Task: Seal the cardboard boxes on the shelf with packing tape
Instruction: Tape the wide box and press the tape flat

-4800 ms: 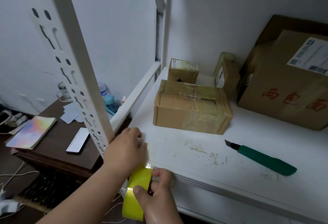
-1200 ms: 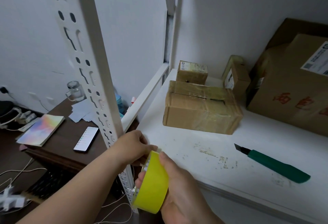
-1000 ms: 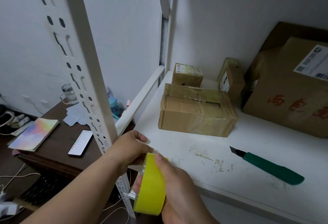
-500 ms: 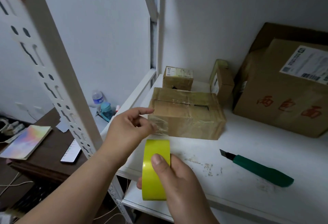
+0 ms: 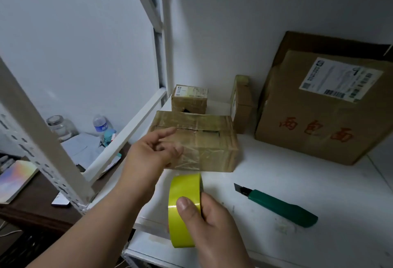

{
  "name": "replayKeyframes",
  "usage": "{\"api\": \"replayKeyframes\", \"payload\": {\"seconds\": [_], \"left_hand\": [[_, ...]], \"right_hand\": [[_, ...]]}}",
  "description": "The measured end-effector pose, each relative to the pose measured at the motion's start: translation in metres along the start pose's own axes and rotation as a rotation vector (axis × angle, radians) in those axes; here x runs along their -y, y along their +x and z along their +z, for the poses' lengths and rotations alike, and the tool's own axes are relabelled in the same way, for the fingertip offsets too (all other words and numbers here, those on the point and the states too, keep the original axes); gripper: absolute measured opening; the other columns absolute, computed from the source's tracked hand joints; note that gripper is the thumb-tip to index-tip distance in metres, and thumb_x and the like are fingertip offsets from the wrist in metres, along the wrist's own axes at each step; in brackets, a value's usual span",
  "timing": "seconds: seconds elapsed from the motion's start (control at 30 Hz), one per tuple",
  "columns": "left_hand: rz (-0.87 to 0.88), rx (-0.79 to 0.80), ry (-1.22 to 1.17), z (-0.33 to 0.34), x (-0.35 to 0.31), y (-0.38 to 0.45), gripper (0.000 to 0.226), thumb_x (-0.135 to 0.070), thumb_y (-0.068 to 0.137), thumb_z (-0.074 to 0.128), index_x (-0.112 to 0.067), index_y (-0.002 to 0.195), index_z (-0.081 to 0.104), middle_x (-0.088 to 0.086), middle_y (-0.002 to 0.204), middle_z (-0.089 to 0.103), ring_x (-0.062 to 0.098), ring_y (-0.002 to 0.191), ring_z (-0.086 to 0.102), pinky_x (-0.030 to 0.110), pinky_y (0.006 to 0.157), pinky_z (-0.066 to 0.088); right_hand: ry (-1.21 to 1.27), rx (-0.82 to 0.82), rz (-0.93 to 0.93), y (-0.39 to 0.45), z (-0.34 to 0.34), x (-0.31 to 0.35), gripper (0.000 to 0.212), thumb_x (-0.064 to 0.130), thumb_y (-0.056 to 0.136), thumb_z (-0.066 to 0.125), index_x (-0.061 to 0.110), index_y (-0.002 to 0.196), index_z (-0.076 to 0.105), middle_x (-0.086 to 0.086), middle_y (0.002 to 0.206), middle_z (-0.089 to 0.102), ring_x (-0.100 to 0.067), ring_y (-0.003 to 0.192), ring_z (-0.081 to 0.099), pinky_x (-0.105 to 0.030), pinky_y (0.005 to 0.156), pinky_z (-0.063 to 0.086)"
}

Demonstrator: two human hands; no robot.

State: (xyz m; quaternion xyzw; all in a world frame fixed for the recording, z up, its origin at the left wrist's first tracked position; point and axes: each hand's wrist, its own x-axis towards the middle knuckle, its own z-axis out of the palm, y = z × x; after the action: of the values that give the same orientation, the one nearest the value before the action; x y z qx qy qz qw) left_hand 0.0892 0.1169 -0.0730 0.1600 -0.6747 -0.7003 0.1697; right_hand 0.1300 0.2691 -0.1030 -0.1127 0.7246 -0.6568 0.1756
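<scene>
1. Since half a second back, both hands sit a touch farther onto the white shelf board [image 5: 319, 182], and the pulled-out strip of clear tape [image 5: 187, 159] between them looks longer, now stretched across the front of the flat brown cardboard box [image 5: 214, 140].
2. Right hand [image 5: 210, 221] grips the yellow-green roll of packing tape [image 5: 184, 195] with the thumb pressed on its outer face and the fingers curled behind; the roll stands on edge just in front of that flat box, over the shelf's front edge.
3. Left hand [image 5: 151, 155] pinches the loose end of the strip between thumb and fingers, right at the flat box's front left corner; index finger points out over the lid.
4. Flat box's top already has old glossy tape on it, with a dark slot-like gap in the seam.
5. Green-handled utility knife [image 5: 278, 206] lies on the shelf to the right of the flat box, well apart, blade toward it.
6. Behind the flat box: a small cube-ish cardboard box with a label [image 5: 189, 102], and a narrow cardboard box standing on end [image 5: 242, 104] at its back right.
7. Further right of the flat box is a big cardboard box with red characters and a shipping label [image 5: 325, 119].
8. Left of the flat box, past the white perforated shelf post [image 5: 42, 146], is a dark wooden desk [image 5: 32, 206] with a plastic water bottle [image 5: 101, 124] on it.
</scene>
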Motion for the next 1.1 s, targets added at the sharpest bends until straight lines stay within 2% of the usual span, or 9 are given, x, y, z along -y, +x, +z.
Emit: {"api": "replayKeyframes", "payload": {"seconds": [0.1, 0.27, 0.43, 0.57, 0.67, 0.77, 0.87, 0.97, 1.1], "left_hand": [[-0.091, 0.048, -0.030, 0.008, -0.005, 0.003, 0.033, 0.006, 0.084, 0.068, -0.012, 0.111, 0.068, 0.011, 0.071, 0.064, 0.013, 0.060, 0.065, 0.020, 0.053, 0.050], [-0.222, 0.118, -0.057, 0.022, -0.014, 0.012, 0.019, 0.004, 0.085, 0.067, -0.008, 0.100, 0.072, 0.008, 0.075, 0.069, 0.018, 0.064, 0.061, 0.030, 0.063, 0.053], [-0.102, 0.056, -0.002, 0.038, -0.020, 0.013, 0.016, 0.006, 0.083, 0.069, -0.009, 0.088, 0.074, 0.011, 0.077, 0.071, 0.018, 0.065, 0.065, 0.024, 0.060, 0.057], [0.073, -0.012, 0.089, 0.049, -0.026, 0.024, 0.023, 0.002, 0.080, 0.076, -0.021, 0.082, 0.076, 0.008, 0.076, 0.074, 0.019, 0.072, 0.070, 0.035, 0.077, 0.058], [0.093, 0.010, 0.098, 0.054, -0.032, 0.037, 0.018, -0.009, 0.072, 0.082, -0.025, 0.079, 0.078, 0.008, 0.080, 0.076, 0.024, 0.080, 0.073, 0.046, 0.089, 0.058], [0.124, 0.038, 0.111, 0.057, -0.039, 0.049, 0.018, -0.019, 0.064, 0.078, -0.032, 0.077, 0.079, 0.003, 0.079, 0.076, 0.027, 0.083, 0.073, 0.050, 0.090, 0.057], [0.163, 0.060, 0.120, 0.056, -0.043, 0.063, 0.028, -0.007, 0.072, 0.079, -0.036, 0.073, 0.078, -0.001, 0.079, 0.076, 0.023, 0.083, 0.073, 0.048, 0.090, 0.057], [0.178, 0.103, 0.140, 0.055, -0.044, 0.076, 0.031, -0.001, 0.078, 0.077, -0.031, 0.073, 0.078, -0.002, 0.079, 0.076, 0.018, 0.082, 0.073, 0.040, 0.088, 0.058], [0.202, 0.153, 0.147, 0.055, -0.046, 0.091, 0.026, -0.002, 0.078, 0.078, -0.027, 0.074, 0.077, 0.002, 0.080, 0.076, 0.022, 0.081, 0.074, 0.033, 0.079, 0.056]], "right_hand": [[-0.011, 0.015, 0.015, 0.001, -0.014, -0.004, 0.060, 0.074, 0.058, 0.052, 0.034, 0.099, 0.070, 0.001, 0.086, 0.075, -0.010, 0.082, 0.071, -0.037, 0.083, 0.057], [-0.063, 0.018, 0.006, 0.004, -0.031, -0.008, 0.074, 0.077, 0.058, 0.048, 0.024, 0.105, 0.069, 0.003, 0.089, 0.074, -0.006, 0.084, 0.069, -0.036, 0.086, 0.055], [-0.032, 0.045, -0.014, 0.005, -0.043, -0.006, 0.064, 0.073, 0.060, 0.051, 0.030, 0.104, 0.068, 0.005, 0.090, 0.074, -0.009, 0.086, 0.070, -0.036, 0.088, 0.055], [0.012, 0.098, -0.025, 0.013, -0.048, -0.003, 0.043, 0.051, 0.058, 0.059, 0.049, 0.100, 0.066, -0.005, 0.093, 0.073, -0.024, 0.091, 0.069, -0.048, 0.092, 0.053], [-0.049, 0.132, -0.064, 0.021, -0.048, -0.002, 0.047, 0.045, 0.065, 0.062, 0.057, 0.110, 0.060, 0.009, 0.104, 0.074, -0.011, 0.100, 0.069, -0.045, 0.099, 0.051], [-0.145, 0.096, -0.108, 0.028, -0.045, -0.001, 0.043, 0.049, 0.072, 0.058, 0.064, 0.112, 0.054, 0.017, 0.114, 0.071, -0.004, 0.109, 0.065, -0.040, 0.103, 0.049], [-0.213, 0.016, -0.113, 0.034, -0.042, 0.003, 0.037, 0.057, 0.072, 0.054, 0.062, 0.108, 0.054, 0.011, 0.112, 0.071, -0.006, 0.105, 0.066, -0.043, 0.098, 0.050], [-0.205, -0.057, -0.117, 0.035, -0.038, 0.009, 0.046, 0.061, 0.070, 0.054, 0.038, 0.110, 0.054, -0.003, 0.099, 0.072, -0.015, 0.094, 0.068, -0.049, 0.089, 0.052], [-0.205, -0.176, -0.010, 0.032, -0.033, 0.012, 0.045, 0.068, 0.069, 0.053, 0.030, 0.093, 0.060, -0.006, 0.077, 0.067, -0.016, 0.072, 0.064, -0.035, 0.074, 0.051]]}}
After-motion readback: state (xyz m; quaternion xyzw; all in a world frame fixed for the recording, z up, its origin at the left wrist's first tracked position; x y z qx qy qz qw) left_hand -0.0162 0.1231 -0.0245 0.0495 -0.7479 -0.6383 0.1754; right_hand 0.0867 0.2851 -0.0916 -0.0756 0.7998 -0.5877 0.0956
